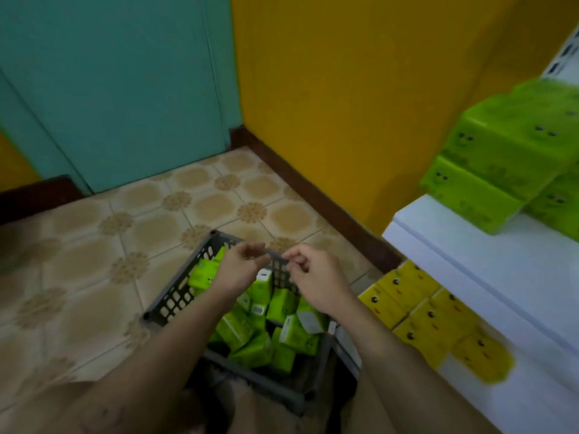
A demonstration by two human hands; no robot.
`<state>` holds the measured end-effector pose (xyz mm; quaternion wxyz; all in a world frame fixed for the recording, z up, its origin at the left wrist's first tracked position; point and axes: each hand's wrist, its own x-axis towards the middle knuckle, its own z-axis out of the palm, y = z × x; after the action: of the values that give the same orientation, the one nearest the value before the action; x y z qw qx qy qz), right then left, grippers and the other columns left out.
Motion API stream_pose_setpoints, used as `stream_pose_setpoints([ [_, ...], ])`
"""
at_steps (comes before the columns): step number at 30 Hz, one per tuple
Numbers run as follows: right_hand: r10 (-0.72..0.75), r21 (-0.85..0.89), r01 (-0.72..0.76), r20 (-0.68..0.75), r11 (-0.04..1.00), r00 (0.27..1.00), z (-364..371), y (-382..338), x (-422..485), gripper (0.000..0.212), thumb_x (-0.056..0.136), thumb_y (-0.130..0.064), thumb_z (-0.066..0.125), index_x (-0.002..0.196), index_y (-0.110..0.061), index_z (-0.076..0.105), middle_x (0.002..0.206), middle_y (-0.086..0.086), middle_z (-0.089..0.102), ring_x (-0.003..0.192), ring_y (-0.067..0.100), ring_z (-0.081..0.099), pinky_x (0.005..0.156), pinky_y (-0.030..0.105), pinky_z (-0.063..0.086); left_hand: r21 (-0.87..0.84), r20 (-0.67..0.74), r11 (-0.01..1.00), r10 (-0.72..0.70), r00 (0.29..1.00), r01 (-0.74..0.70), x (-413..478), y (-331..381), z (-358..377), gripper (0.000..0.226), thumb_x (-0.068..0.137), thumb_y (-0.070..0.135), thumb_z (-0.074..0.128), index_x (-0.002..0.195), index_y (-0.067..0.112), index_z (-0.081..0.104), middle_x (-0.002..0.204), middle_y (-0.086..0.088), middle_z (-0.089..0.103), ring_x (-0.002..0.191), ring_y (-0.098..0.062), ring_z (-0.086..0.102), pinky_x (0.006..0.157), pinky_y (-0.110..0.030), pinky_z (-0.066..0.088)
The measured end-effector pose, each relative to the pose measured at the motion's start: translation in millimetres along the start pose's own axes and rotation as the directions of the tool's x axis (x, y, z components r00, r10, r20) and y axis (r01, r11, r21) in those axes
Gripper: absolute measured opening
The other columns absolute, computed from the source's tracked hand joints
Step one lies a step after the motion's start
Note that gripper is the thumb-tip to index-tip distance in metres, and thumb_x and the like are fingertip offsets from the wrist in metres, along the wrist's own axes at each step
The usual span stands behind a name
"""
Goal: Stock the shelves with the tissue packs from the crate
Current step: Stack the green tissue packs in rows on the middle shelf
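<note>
A grey plastic crate (175, 296) stands on the tiled floor in front of me, holding several green tissue packs (282, 305) in a loose heap. My left hand (241, 267) and my right hand (316, 277) hover over the crate's far rim, fingers curled, close together; neither holds a pack. On the white shelf (470, 255) at the right, green tissue packs (501, 161) are stacked in layers. On the lower shelf below it lie yellow tissue packs (423, 311) in rows.
An orange wall (360, 89) with a dark skirting board runs behind the crate. A teal door (109, 83) stands at the left. Patterned floor tiles (94, 245) spread out to the left of the crate.
</note>
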<state>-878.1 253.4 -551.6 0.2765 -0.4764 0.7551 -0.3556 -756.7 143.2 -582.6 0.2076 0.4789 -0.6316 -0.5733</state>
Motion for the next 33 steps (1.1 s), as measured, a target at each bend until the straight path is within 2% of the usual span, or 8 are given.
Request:
stream_pose_setpoints([
  [5,0.27,-0.142,-0.249,0.152,0.958,0.951,23,67,45,0.022,0.099,-0.018,0.049,0.117,-0.022,0.061,0.085,-0.013,0.058,0.08,0.016,0.061,0.065,0.025,0.046,0.173,-0.016,0.938,-0.301,0.953,0.299,44,-87,4,0.047,0.086,0.019,0.072,0.128,0.006,0.054,0.123,-0.01,0.059,0.105,-0.028,0.059,0.082,-0.035,0.048],
  [10,0.369,-0.185,-0.33,0.254,0.926,0.894,49,99,84,0.026,0.099,-0.024,0.05,0.124,-0.028,0.054,0.099,-0.009,0.058,0.088,0.018,0.061,0.076,0.038,0.054,0.282,-0.183,0.783,-0.523,0.832,0.555,86,-172,6,0.072,0.073,0.03,0.076,0.132,0.002,0.047,0.13,-0.02,0.057,0.121,-0.033,0.053,0.098,-0.034,0.043],
  [13,0.387,-0.204,-0.341,0.261,0.918,0.884,60,106,102,0.029,0.099,-0.025,0.051,0.128,-0.027,0.053,0.103,-0.007,0.06,0.095,0.02,0.061,0.084,0.039,0.053,0.252,-0.257,0.673,-0.646,0.719,0.695,116,-215,7,0.068,0.084,0.032,0.071,0.138,0.0,0.044,0.137,-0.02,0.05,0.127,-0.034,0.048,0.101,-0.032,0.04],
  [20,0.356,-0.238,-0.286,0.343,0.928,0.869,66,99,121,0.034,0.1,-0.027,0.049,0.134,-0.03,0.046,0.1,-0.005,0.063,0.073,0.021,0.063,0.069,0.043,0.056,0.068,-0.269,0.64,-0.727,0.632,0.765,157,-270,21,0.085,0.08,0.028,0.076,0.143,-0.003,0.029,0.136,-0.022,0.049,0.122,-0.039,0.051,0.101,-0.048,0.046],
  [22,0.352,-0.222,-0.289,0.347,0.931,0.869,68,97,121,0.034,0.1,-0.026,0.048,0.133,-0.031,0.047,0.099,-0.004,0.063,0.068,0.022,0.061,0.066,0.043,0.055,0.029,-0.235,0.639,-0.743,0.626,0.769,156,-268,20,0.078,0.076,0.028,0.076,0.137,-0.004,0.041,0.131,-0.019,0.055,0.117,-0.038,0.056,0.098,-0.047,0.05],
  [27,0.4,-0.165,-0.364,0.375,0.917,0.837,70,83,111,0.035,0.098,-0.031,0.052,0.132,-0.029,0.049,0.093,-0.004,0.063,0.063,0.019,0.06,0.066,0.043,0.056,0.137,-0.348,0.799,-0.515,0.783,0.586,113,-211,20,0.076,0.066,0.02,0.083,0.126,0.001,0.041,0.123,-0.019,0.056,0.113,-0.037,0.056,0.094,-0.045,0.05],
  [30,0.519,-0.003,-0.557,0.365,0.831,0.773,67,68,104,0.042,0.095,-0.043,0.054,0.133,-0.025,0.049,0.106,-0.003,0.057,0.087,0.02,0.066,0.071,0.04,0.061,0.254,-0.267,0.909,-0.262,0.927,0.33,79,-159,19,0.068,0.062,0.019,0.084,0.116,0.011,0.043,0.117,-0.011,0.058,0.105,-0.029,0.058,0.083,-0.036,0.049],
  [33,0.537,0.298,-0.675,0.43,0.675,0.726,56,51,85,0.052,0.091,-0.058,0.053,0.13,-0.025,0.052,0.123,0.001,0.055,0.096,0.023,0.064,0.067,0.038,0.06,0.335,-0.158,0.942,0.078,0.984,-0.021,41,-98,10,0.064,0.067,0.015,0.082,0.117,0.02,0.041,0.109,0.004,0.046,0.098,-0.017,0.051,0.073,-0.025,0.037],
])
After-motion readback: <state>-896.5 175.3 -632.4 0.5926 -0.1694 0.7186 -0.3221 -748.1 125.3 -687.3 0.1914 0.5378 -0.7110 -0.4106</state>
